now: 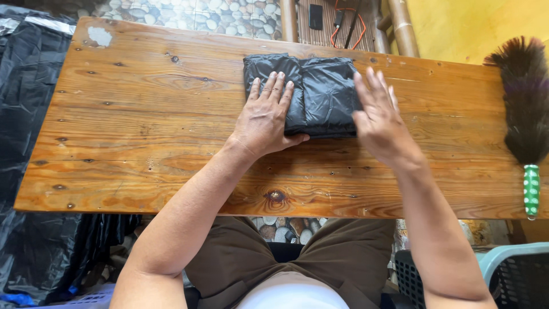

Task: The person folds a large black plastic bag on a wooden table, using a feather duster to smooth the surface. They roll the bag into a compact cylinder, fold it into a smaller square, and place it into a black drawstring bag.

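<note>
Your left hand (266,117) lies flat, fingers spread, on the folded black plastic bag (320,94); right hand (377,111) open against its right edge, on the bench (143,114).

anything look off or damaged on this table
Only small things: the wooden table has a pale worn patch near its far left corner, and a feather duster overhangs the right end. The folded black plastic bag under both hands looks neat.

Bright, even daylight falls on the counter (143,114), with soft sheen on its varnish toward 10 o'clock. Shadows are faint and short. Focus is sharp; edges bow slightly.
</note>
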